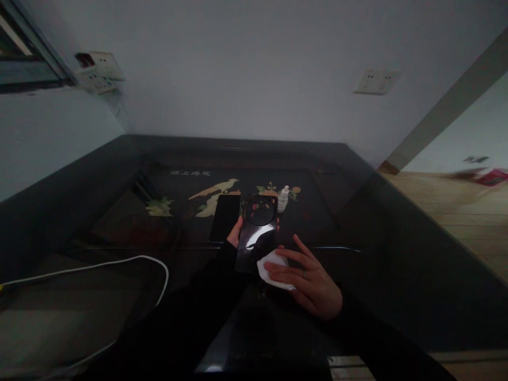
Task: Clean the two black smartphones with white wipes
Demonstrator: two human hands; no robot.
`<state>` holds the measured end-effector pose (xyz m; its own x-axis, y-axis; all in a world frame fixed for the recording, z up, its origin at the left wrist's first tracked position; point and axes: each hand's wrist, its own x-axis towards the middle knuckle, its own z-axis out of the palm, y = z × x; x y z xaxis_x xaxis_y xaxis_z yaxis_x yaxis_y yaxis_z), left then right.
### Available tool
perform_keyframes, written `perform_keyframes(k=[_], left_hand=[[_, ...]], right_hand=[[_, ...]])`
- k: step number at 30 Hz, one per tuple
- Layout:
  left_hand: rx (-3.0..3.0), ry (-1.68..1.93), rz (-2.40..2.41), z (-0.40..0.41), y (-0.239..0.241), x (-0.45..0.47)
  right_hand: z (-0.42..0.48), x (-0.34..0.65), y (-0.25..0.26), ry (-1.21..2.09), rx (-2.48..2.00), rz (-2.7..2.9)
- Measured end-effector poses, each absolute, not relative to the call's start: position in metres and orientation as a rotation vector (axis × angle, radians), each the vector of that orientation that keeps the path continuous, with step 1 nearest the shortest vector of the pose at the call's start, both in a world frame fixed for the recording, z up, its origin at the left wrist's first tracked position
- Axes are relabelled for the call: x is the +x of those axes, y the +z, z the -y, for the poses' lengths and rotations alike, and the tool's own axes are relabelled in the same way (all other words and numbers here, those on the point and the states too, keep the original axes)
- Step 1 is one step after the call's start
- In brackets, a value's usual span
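though blurred, table lettering unreadable

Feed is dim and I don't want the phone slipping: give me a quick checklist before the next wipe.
1. Left hand grips the phone by its edge: ok.
2. Right hand presses the white wipe at the phone's lower end: ok.
3. Phone's round camera ring uncovered: ok.
4. Small bottle upright, apart from both hands: ok.
5. Bottle cap closed: cannot tell.
6. Second phone lying flat beside the left hand, near the held phone: ok.
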<state>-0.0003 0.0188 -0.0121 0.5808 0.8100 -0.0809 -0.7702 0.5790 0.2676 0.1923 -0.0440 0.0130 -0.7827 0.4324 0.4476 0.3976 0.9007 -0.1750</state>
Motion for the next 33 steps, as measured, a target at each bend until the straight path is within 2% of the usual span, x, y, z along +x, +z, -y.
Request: perform_keyframes(k=[11,21,33], left_hand=[[0.193,0.913,-0.267,-0.014,-0.007,-0.001],[0.126,0.929,-0.239,-0.012,-0.001,-0.001],[0.219,0.906,-0.233,-0.016,-0.007,-0.002]], right_hand=[[0.036,0.14,0.015,-0.026,-0.496,2.673],[0.036,0.195,0.018,-0.124,-0.439,2.788],[0.029,0.153,0.014,-0.066,-0.372,2.714]])
